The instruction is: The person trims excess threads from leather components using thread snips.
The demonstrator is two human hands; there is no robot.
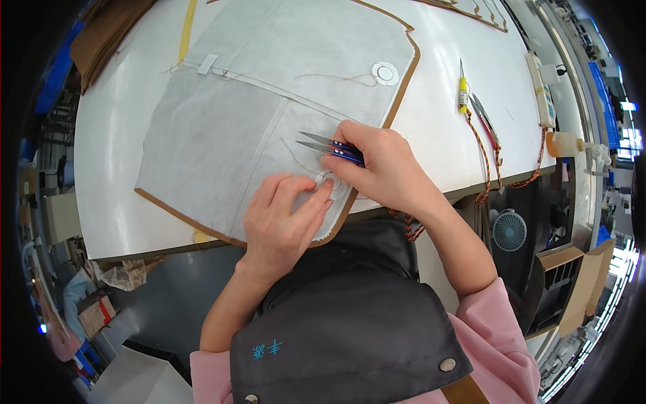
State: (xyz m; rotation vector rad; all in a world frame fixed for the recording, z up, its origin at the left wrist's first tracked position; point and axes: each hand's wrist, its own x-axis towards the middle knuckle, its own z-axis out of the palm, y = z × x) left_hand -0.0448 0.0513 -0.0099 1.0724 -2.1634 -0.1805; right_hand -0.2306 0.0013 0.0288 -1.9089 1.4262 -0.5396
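A grey-white lined fabric panel (195,131) with brown edging lies on the white table. My right hand (380,161) is closed round blue-handled thread snips (346,152), their two pointed blades apart and aimed left over the panel. Just below the snips, my left hand (286,212) has its fingertips together on a white round disc (336,180) near the panel's near right edge. Its fingers partly cover this disc, and what they pinch is hidden. A loose thread (294,153) curls up from beside those fingertips. Another white disc (385,73), with thread tails, sits at the panel's far right.
On the right of the table (431,87) lie a yellow-handled awl (463,94) and red-handled tweezers (486,122) on braided cords. A power strip (540,91) and a bottle of amber liquid (564,144) stand by the right edge. Brown folded pieces (108,40) lie far left.
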